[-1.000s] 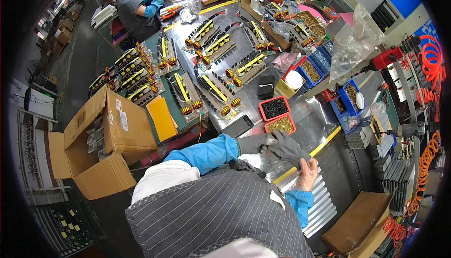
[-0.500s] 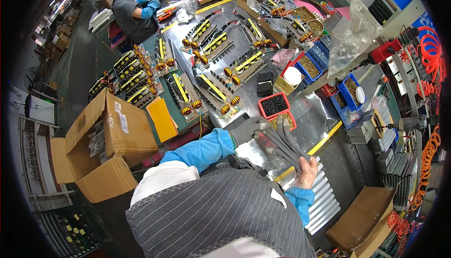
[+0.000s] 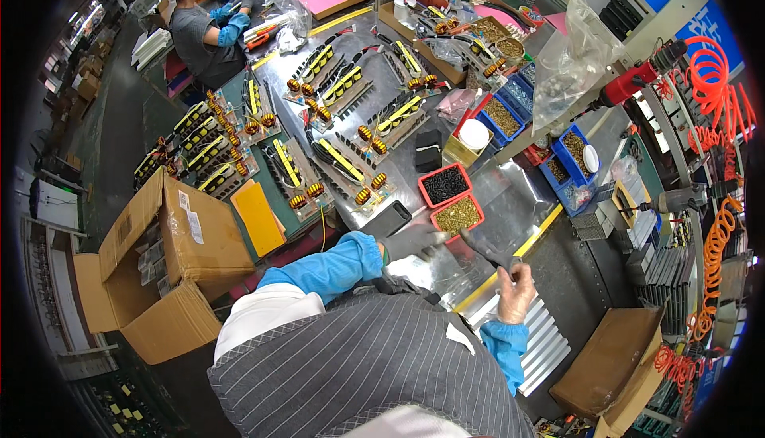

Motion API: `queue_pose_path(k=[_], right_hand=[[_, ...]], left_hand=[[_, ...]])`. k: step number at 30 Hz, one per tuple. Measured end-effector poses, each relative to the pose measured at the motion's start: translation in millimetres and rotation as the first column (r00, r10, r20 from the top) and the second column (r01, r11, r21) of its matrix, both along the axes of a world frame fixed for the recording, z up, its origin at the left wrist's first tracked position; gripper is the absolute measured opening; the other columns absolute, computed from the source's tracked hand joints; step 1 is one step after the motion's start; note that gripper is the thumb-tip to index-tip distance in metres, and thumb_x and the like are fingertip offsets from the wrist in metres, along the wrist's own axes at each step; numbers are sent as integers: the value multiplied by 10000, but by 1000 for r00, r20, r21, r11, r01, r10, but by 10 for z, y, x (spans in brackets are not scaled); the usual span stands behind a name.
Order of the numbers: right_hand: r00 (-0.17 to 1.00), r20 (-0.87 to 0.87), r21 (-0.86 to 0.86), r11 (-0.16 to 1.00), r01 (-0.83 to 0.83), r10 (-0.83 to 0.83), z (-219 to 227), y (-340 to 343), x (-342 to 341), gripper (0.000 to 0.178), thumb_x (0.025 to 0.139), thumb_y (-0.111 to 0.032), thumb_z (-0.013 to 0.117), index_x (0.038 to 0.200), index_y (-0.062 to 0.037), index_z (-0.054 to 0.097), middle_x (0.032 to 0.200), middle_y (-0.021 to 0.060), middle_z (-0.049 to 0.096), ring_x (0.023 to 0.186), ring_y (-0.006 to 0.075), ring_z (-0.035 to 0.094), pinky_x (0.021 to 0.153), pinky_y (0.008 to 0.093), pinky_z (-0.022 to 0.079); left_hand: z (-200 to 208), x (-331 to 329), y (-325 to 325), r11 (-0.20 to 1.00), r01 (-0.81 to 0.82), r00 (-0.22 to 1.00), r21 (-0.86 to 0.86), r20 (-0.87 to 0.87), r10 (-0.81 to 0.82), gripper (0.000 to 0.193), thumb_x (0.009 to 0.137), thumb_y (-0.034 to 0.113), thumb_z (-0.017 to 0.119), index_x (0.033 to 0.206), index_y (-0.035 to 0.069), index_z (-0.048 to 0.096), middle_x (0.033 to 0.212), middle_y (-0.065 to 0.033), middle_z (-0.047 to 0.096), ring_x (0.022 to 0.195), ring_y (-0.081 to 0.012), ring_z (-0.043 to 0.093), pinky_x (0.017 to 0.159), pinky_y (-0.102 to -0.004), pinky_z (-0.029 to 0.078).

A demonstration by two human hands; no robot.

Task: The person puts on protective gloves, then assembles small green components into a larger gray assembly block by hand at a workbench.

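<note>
My left hand [image 3: 413, 242], in a grey work glove with a blue sleeve behind it, reaches over the metal bench top with its fingers stretched out and nothing in them. My bare right hand [image 3: 516, 291] pinches the cuff end of a loose grey glove [image 3: 488, 251], whose fingers point toward my left hand. Just beyond my hands are a red tray of brass-coloured screws [image 3: 457, 216] and a red tray of black screws [image 3: 445, 186]. A dark flat phone-like slab [image 3: 387, 219] lies beside my left hand.
Circuit assemblies with yellow-wrapped parts and copper coils [image 3: 343, 161] cover the bench. An open carton [image 3: 195, 235] stands at left, another carton [image 3: 610, 362] at lower right. A red power screwdriver [image 3: 637, 79] hangs at right near blue screw bins [image 3: 570, 163]. A co-worker [image 3: 199, 31] sits at far left.
My left hand has drawn back from the loose glove and its fingers have straightened. The glove in my right hand has dropped lower, uncovering the brass-screw tray. The view has shifted slightly.
</note>
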State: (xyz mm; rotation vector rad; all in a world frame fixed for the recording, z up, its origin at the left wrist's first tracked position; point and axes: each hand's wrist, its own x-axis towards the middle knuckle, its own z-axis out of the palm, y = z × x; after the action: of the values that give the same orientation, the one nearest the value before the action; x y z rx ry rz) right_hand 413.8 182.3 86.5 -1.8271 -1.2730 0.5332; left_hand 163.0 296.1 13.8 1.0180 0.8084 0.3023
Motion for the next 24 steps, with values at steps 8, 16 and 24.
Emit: queue_pose_path(k=[8, 16, 24], right_hand=[[813, 283, 125, 821, -557, 509, 111, -47, -557, 236, 701, 102, 648, 901, -11, 591, 937, 168, 650, 896, 364, 645, 778, 411, 522], [899, -233, 105, 928, -357, 372, 219, 175, -617, 389, 844, -41, 667, 1216, -3, 562, 1213, 157, 620, 1076, 247, 628, 831, 333, 528], [417, -909, -82, 986, -145, -14, 78, 270, -581, 315, 857, -177, 703, 1142, -73, 620, 993, -15, 635, 794, 59, 540, 683, 235, 426]], left_hand=[[-72, 500, -185, 639, 47, 797, -768, 415, 440, 529, 966, 413, 469, 1363, 73, 390, 1319, -103, 493, 1133, -236, 546, 945, -382, 475], [130, 225, 272, 882, -395, 889, 257, 347, 298, 354, 1009, 189, 412, 1270, -46, 450, 1189, -119, 566, 1068, -211, 571, 897, -338, 484], [785, 362, -89, 943, -329, 829, -55, 461, 316, 427, 975, 312, 431, 1227, -24, 509, 1188, -125, 561, 1107, -229, 535, 963, -402, 428]])
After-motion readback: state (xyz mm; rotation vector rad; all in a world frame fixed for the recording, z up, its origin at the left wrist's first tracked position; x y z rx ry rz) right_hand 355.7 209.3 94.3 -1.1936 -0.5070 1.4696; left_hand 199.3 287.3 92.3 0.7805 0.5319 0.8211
